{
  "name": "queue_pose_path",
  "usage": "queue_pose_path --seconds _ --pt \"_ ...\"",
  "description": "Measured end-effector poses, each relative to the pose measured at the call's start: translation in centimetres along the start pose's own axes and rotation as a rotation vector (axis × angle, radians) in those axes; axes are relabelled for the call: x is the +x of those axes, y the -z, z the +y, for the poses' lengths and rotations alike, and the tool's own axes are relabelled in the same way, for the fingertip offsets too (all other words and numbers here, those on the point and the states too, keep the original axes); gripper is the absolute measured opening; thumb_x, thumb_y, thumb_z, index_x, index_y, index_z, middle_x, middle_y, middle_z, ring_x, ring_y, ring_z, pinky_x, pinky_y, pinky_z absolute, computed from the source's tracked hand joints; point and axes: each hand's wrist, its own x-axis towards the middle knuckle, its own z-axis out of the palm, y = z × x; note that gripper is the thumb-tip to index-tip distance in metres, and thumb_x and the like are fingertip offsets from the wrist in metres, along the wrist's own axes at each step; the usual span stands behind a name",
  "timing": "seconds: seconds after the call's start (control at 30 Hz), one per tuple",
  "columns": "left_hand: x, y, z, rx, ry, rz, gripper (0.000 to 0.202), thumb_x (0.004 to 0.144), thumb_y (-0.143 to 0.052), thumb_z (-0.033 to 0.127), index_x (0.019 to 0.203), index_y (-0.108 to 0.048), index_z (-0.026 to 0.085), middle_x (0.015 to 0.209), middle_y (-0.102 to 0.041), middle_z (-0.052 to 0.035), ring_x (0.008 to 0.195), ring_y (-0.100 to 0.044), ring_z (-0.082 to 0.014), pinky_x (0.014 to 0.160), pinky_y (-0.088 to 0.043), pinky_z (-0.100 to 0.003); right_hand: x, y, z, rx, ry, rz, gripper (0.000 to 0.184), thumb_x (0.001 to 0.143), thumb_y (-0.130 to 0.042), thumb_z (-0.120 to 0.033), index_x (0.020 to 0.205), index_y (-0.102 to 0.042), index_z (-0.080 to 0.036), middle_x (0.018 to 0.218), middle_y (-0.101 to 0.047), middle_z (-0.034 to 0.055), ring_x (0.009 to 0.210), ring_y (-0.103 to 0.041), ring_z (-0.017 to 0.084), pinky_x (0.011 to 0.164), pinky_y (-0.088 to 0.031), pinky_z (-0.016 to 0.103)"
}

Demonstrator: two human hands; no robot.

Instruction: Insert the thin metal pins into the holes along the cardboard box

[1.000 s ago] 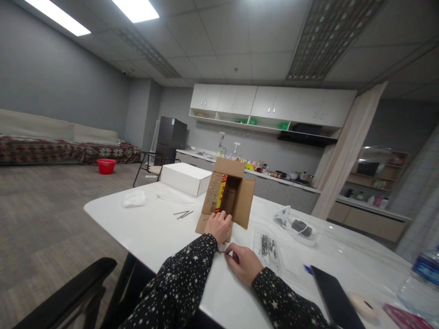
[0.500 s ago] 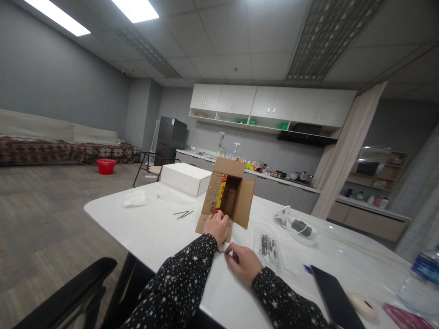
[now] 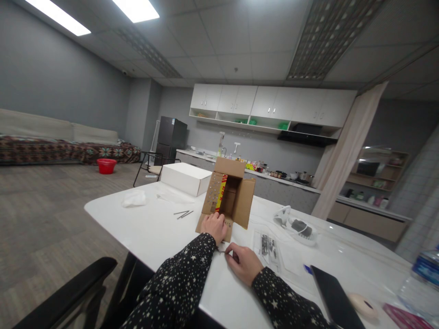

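Observation:
A cardboard box (image 3: 244, 201) stands on the white table with its flaps spread and its opening toward me. My left hand (image 3: 215, 227) lies palm down over the box's near flap, fingers bent and closed against it; the thumb is hidden. Just right of my left wrist, my right hand (image 3: 244, 264) is closed in a pinch, its side low on the table. A thin dark rod-like piece (image 3: 221, 251) sticks out of its fingertips toward the left; its exact kind is too small to tell. Inside the box a yellow and red printed strip (image 3: 221, 193) shows.
A white box (image 3: 181, 178) sits behind at left, with several thin metal rods (image 3: 183, 214) and crumpled plastic (image 3: 133, 199) before it. At right are a clear pack of small dark parts (image 3: 268, 246), a white basket (image 3: 302, 230), a phone (image 3: 334, 292) and a water bottle (image 3: 421, 278).
My left hand has slid slightly down and left along the near flap. My right hand, the thin piece and the box look unmoved.

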Motion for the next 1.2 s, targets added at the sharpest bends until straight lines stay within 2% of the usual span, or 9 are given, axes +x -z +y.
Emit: queue_pose_path --seconds 0.47,0.73,0.9,1.07,1.2 --pt "-0.12 -0.02 -0.24 -0.009 0.031 -0.033 0.017 0.087 -0.042 0.025 0.094 -0.057 0.020 0.103 -0.059 -0.0077 0.099 -0.054 -0.0228 0.086 -0.036 -0.037 0.10 -0.12 0.31 0.014 0.013 0.008 0.016 0.083 -0.047 -0.025 0.087 -0.061 -0.021 0.057 -0.054 -0.0033 0.055 -0.048 0.012 0.056 -0.029 0.020" --pt "0.03 -0.12 -0.34 -0.035 0.002 -0.013 0.018 0.089 -0.041 0.023 0.097 -0.056 0.020 0.102 -0.058 -0.0068 0.098 -0.055 -0.0214 0.085 -0.037 -0.036 0.05 -0.24 0.43 0.017 0.014 0.007 0.016 0.083 -0.047 -0.024 0.087 -0.061 -0.021 0.057 -0.054 -0.0031 0.055 -0.048 0.012 0.056 -0.030 0.020" --pt "0.02 -0.11 -0.21 -0.089 -0.003 0.041 0.016 0.089 -0.042 0.023 0.095 -0.056 0.020 0.100 -0.058 -0.0052 0.096 -0.056 -0.0192 0.084 -0.037 -0.034 0.10 -0.23 0.47 0.024 0.017 0.009 0.016 0.083 -0.046 -0.025 0.088 -0.061 -0.021 0.057 -0.054 -0.0034 0.054 -0.048 0.012 0.057 -0.030 0.020" --pt "0.10 -0.17 -0.18 -0.181 -0.068 0.111 0.015 0.086 -0.046 0.019 0.094 -0.058 0.021 0.100 -0.062 -0.0038 0.095 -0.057 -0.0175 0.085 -0.039 -0.032 0.07 -0.20 0.49 0.015 0.014 0.007 0.016 0.083 -0.046 -0.025 0.088 -0.061 -0.021 0.058 -0.054 -0.0030 0.055 -0.049 0.012 0.057 -0.031 0.020" --pt "0.17 -0.20 -0.12 -0.246 -0.144 0.120 0.020 0.085 -0.045 0.015 0.098 -0.059 0.020 0.098 -0.066 -0.0032 0.093 -0.059 -0.0177 0.085 -0.041 -0.033 0.08 -0.07 0.33 0.002 0.003 -0.002 0.017 0.083 -0.046 -0.025 0.089 -0.061 -0.021 0.059 -0.055 -0.0026 0.057 -0.050 0.012 0.057 -0.030 0.021"
